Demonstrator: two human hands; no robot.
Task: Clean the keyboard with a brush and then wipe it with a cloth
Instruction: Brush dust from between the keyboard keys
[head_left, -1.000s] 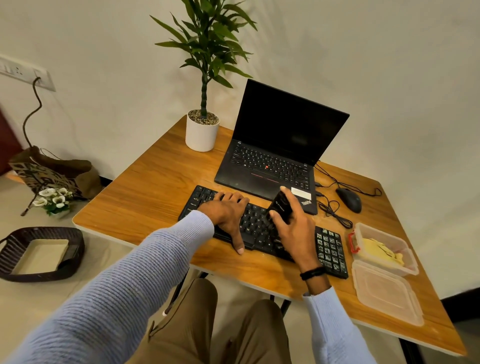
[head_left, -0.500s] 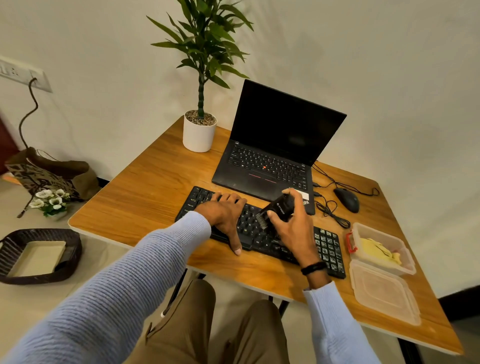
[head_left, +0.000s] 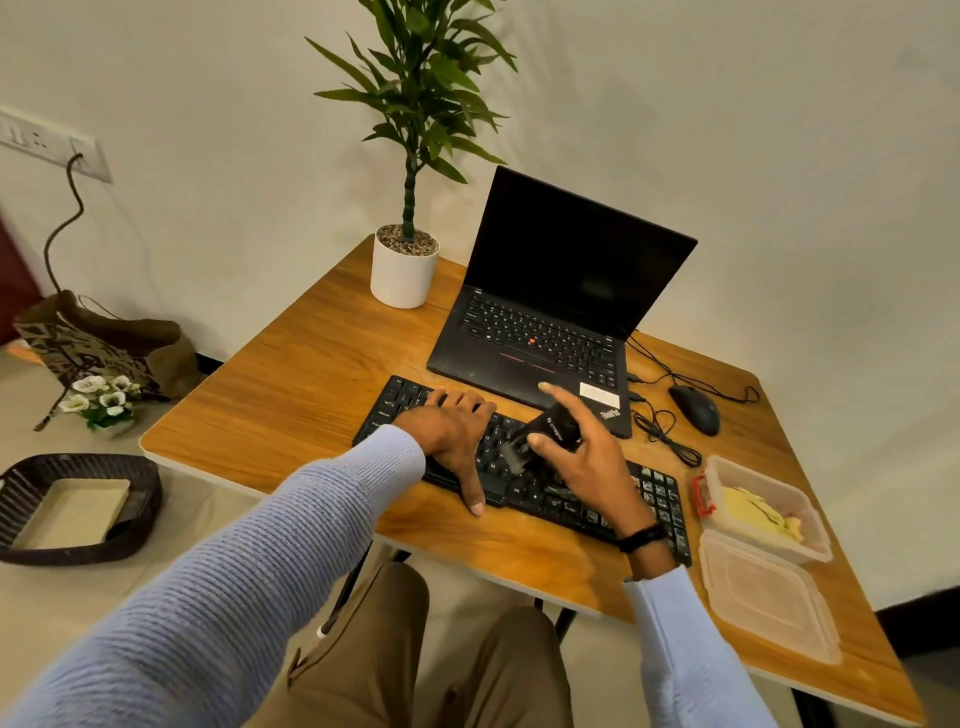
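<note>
A black keyboard (head_left: 550, 499) lies across the front of the wooden desk (head_left: 291, 410). My left hand (head_left: 457, 441) rests flat on its left half, fingers straight, thumb over the front edge. My right hand (head_left: 587, 457) grips a small black brush (head_left: 550, 428) above the middle keys, bristles tilted down to the left and touching the keys, motion-blurred. A yellow cloth (head_left: 753, 512) lies in an open clear plastic box (head_left: 810, 540) at the right.
An open black laptop (head_left: 550, 322) stands behind the keyboard, a potted plant (head_left: 405, 270) to its left. A black mouse (head_left: 696, 410) and its cable lie at the back right. The box lid (head_left: 769, 597) sits near the right front edge.
My right hand has swept the brush leftward and down across the middle keys, tilting its bristles toward my left hand. My left hand has stayed on the keyboard.
</note>
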